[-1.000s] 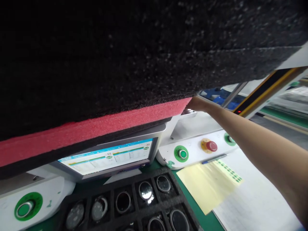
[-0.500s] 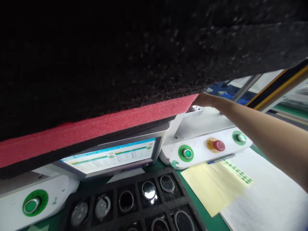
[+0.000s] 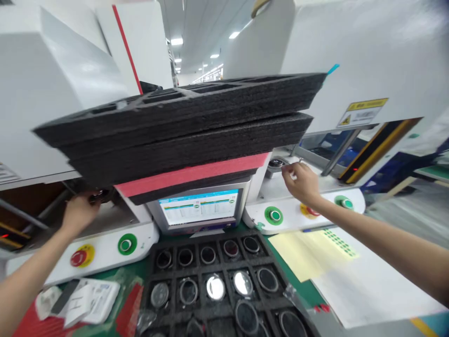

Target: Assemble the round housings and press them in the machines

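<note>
My left hand (image 3: 80, 213) reaches into the left machine, its fingers bent at a dark round part (image 3: 101, 194); shadow and blur hide what they grip, if anything. Over the right machine's bed, my right hand (image 3: 301, 181) has its thumb and forefinger pinched beside a round watch-like part (image 3: 277, 162) seated in a metal fixture (image 3: 275, 173). Whether anything small is between those fingertips cannot be made out. Between and below the hands lies a black foam tray (image 3: 196, 269) with several round watch-like pieces (image 3: 208, 254) in its compartments.
A stack of black foam trays (image 3: 196, 126) with a red layer (image 3: 196, 174) rises above the monitor (image 3: 199, 210). Red stop buttons (image 3: 78, 258) and green buttons (image 3: 275, 215) line the machine fronts. Papers (image 3: 298, 255) lie right, a white packet (image 3: 94, 299) left.
My view has drawn back from the foam stack, which filled the upper frame. My left hand has come into view, and my right hand, formerly hidden mostly behind the stack, now shows.
</note>
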{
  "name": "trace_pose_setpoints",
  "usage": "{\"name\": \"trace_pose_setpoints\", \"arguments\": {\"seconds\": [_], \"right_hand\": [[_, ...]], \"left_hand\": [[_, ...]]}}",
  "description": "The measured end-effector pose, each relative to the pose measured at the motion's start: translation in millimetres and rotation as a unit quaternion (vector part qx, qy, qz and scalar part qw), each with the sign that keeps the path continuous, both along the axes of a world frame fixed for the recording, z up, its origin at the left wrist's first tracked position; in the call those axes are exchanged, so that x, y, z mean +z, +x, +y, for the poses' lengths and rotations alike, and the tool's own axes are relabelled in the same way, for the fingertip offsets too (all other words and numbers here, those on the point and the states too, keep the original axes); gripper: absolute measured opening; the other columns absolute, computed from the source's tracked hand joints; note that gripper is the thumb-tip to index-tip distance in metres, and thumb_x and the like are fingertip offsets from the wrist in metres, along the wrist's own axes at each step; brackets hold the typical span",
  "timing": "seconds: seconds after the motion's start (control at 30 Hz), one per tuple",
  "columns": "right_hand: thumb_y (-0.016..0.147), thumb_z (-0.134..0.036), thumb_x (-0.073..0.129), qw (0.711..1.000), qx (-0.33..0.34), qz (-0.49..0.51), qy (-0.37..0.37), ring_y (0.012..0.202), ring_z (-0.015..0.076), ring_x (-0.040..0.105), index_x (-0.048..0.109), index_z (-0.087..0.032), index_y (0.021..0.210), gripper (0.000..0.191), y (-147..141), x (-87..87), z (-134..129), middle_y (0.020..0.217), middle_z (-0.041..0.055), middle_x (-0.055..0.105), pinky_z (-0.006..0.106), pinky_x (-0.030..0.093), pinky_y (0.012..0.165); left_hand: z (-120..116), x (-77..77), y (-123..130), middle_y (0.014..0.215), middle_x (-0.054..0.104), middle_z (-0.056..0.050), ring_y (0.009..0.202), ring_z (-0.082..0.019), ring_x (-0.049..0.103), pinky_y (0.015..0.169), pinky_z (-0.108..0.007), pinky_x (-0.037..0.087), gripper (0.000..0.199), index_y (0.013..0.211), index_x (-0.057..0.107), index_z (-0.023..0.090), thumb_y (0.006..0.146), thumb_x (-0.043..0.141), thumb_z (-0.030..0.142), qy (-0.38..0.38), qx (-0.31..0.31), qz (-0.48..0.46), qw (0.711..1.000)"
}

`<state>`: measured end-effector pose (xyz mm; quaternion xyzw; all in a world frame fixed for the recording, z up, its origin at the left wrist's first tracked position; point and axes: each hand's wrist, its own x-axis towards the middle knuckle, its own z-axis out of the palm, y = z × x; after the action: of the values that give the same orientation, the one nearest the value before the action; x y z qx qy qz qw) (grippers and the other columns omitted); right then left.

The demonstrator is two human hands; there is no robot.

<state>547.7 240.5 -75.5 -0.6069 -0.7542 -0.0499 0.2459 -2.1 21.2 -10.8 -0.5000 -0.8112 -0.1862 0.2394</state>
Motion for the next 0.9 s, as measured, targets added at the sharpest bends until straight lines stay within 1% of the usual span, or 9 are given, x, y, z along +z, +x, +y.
{"name": "trace_pose_setpoints", "arguments": {"seconds": [0.1, 0.23, 0.33, 0.4, 0.5, 0.57, 0.67, 0.8, 0.9], "right_hand": [[0.101, -0.03, 0.059, 0.995, 0.066, -0.045, -0.065, 0.097, 0.0185, 0.064, 0.065, -0.017, 0.109, 0.016, -35.0, -19.3, -79.6, 0.113, 0.0076, 0.064, 0.037, 0.055, 0.087], [0.1, -0.037, 0.06, 0.959, 0.203, -0.114, -0.16, 0.087, 0.0173, 0.066, 0.065, -0.014, 0.105, 0.024, -119.4, -46.0, -158.9, 0.101, 0.0055, 0.066, 0.036, 0.057, 0.08], [0.1, -0.037, 0.06, 0.95, 0.211, -0.14, -0.185, 0.091, 0.0186, 0.066, 0.064, -0.014, 0.111, 0.026, -172.9, -54.7, -177.4, 0.107, 0.0069, 0.065, 0.037, 0.057, 0.081], [0.1, -0.035, 0.061, 0.949, 0.197, -0.15, -0.193, 0.095, 0.0201, 0.065, 0.062, -0.014, 0.116, 0.027, -192.0, -56.1, -178.3, 0.113, 0.0088, 0.064, 0.038, 0.057, 0.083], [0.098, -0.034, 0.063, 0.948, 0.178, -0.159, -0.209, 0.101, 0.0222, 0.064, 0.06, -0.013, 0.121, 0.031, -201.3, -57.4, -176.0, 0.119, 0.011, 0.061, 0.04, 0.056, 0.086], [0.098, -0.034, 0.063, 0.946, 0.168, -0.162, -0.223, 0.102, 0.0227, 0.064, 0.06, -0.012, 0.121, 0.031, -201.6, -58.2, -175.7, 0.119, 0.0113, 0.061, 0.041, 0.056, 0.088], [0.098, -0.034, 0.063, 0.944, 0.161, -0.16, -0.24, 0.103, 0.0232, 0.063, 0.06, -0.012, 0.121, 0.031, -201.3, -55.0, -178.8, 0.12, 0.0112, 0.061, 0.042, 0.055, 0.089], [0.099, -0.034, 0.062, 0.945, 0.179, -0.134, -0.237, 0.103, 0.0229, 0.063, 0.06, -0.014, 0.121, 0.031, -195.6, -36.7, -198.8, 0.121, 0.0104, 0.061, 0.042, 0.056, 0.089], [0.1, -0.034, 0.061, 0.95, 0.198, -0.105, -0.216, 0.099, 0.021, 0.064, 0.063, -0.014, 0.113, 0.025, -177.7, -20.6, -232.0, 0.113, 0.0085, 0.064, 0.041, 0.055, 0.088]], "left_hand": [[-30.8, -16.9, 10.1, 0.09, 0.072, -0.002, 0.09, -0.026, 0.071, 0.08, -0.039, 0.057, 0.025, 0.095, 0.07, 0.008, 0.094, 0.048, 0.019, -0.006, -0.06, 0.012, 0.998], [-78.8, -51.9, 79.0, 0.1, 0.076, -0.008, 0.096, -0.024, 0.072, 0.086, -0.036, 0.058, 0.03, 0.095, 0.069, 0.013, 0.09, 0.04, 0.017, 0.02, -0.201, 0.038, 0.979], [-130.3, -66.3, 134.0, 0.097, 0.077, -0.004, 0.094, -0.019, 0.073, 0.089, -0.03, 0.058, 0.03, 0.096, 0.07, 0.019, 0.091, 0.041, 0.013, 0.003, -0.324, 0.065, 0.944], [-170.6, -71.4, 156.1, 0.098, 0.078, -0.003, 0.095, -0.019, 0.073, 0.087, -0.03, 0.059, 0.029, 0.095, 0.069, 0.021, 0.09, 0.042, 0.01, -0.008, -0.372, 0.078, 0.925], [-223.8, -78.1, 166.6, 0.093, 0.076, -0.005, 0.088, -0.02, 0.073, 0.078, -0.03, 0.061, 0.026, 0.095, 0.067, 0.02, 0.089, 0.045, 0.007, -0.031, -0.393, 0.012, 0.919], [-243.8, -83.0, 168.0, 0.091, 0.075, -0.005, 0.085, -0.02, 0.073, 0.076, -0.03, 0.061, 0.025, 0.093, 0.066, 0.02, 0.089, 0.045, 0.006, -0.066, -0.38, -0.071, 0.92], [-244.6, -91.0, 180.8, 0.098, 0.074, -0.007, 0.094, -0.022, 0.071, 0.084, -0.036, 0.06, 0.029, 0.097, 0.066, 0.019, 0.088, 0.045, 0.002, -0.134, -0.36, -0.143, 0.912], [-212.5, -100.4, 219.1, 0.117, 0.071, -0.009, 0.111, -0.024, 0.065, 0.098, -0.04, 0.054, 0.039, 0.113, 0.065, 0.019, 0.083, 0.054, -0.002, -0.185, -0.378, -0.141, 0.896], [-187.9, -104.9, 238.0, 0.115, 0.073, -0.008, 0.108, -0.025, 0.067, 0.097, -0.04, 0.053, 0.042, 0.115, 0.067, 0.019, 0.076, 0.071, 0.004, -0.202, -0.396, -0.118, 0.888]]}}
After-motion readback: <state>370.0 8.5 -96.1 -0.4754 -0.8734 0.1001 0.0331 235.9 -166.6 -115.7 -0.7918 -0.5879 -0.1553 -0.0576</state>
